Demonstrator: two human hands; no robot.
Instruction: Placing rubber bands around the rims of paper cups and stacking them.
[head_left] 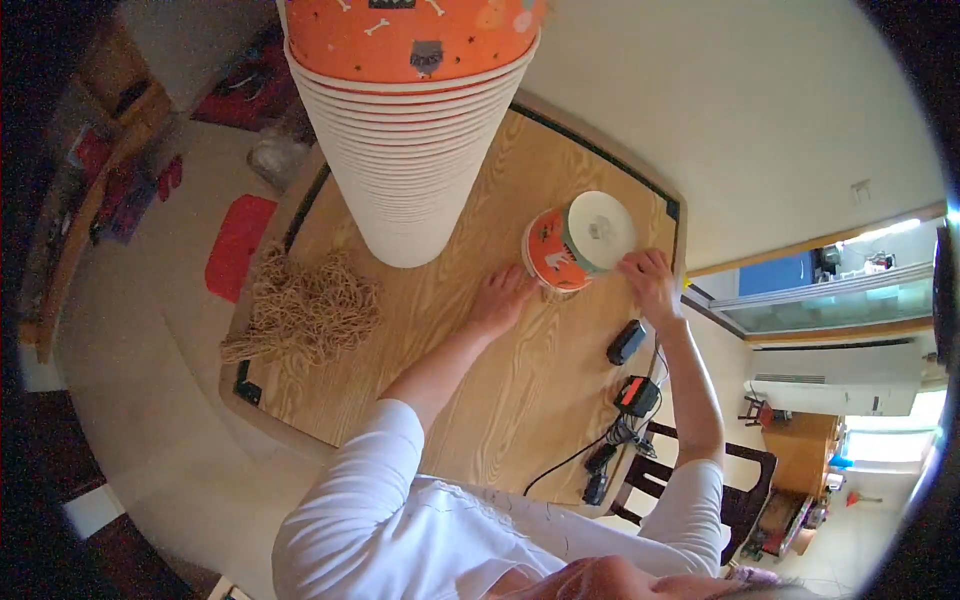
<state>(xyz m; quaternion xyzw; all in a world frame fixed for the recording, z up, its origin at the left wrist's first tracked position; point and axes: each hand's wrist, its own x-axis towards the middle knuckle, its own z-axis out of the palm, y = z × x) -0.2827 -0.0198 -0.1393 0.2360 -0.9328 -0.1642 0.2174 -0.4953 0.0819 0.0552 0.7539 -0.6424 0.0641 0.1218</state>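
An orange printed paper bucket (556,252) with a round white bottom sits tilted on the wooden table, its bottom facing up and toward the right. My right hand (652,284) is at the edge of that bottom, thumb and fingers closed on it. On the table by the bucket's rim, at its lower left, rests my left hand (502,302); its fingers are stretched out flat with the tips close to the rim, and I cannot tell if they touch. A tall stack of nested paper buckets (405,150), white below and orange on top, rises at the far left of the hands.
Left on the table (500,400) lies a heap of tan shredded paper (305,308). Near the right edge are a black device (626,342), a black adapter (636,396) and tangled cables (626,434). A dark wooden chair (742,492) stands beyond; a red mat (240,245) lies left.
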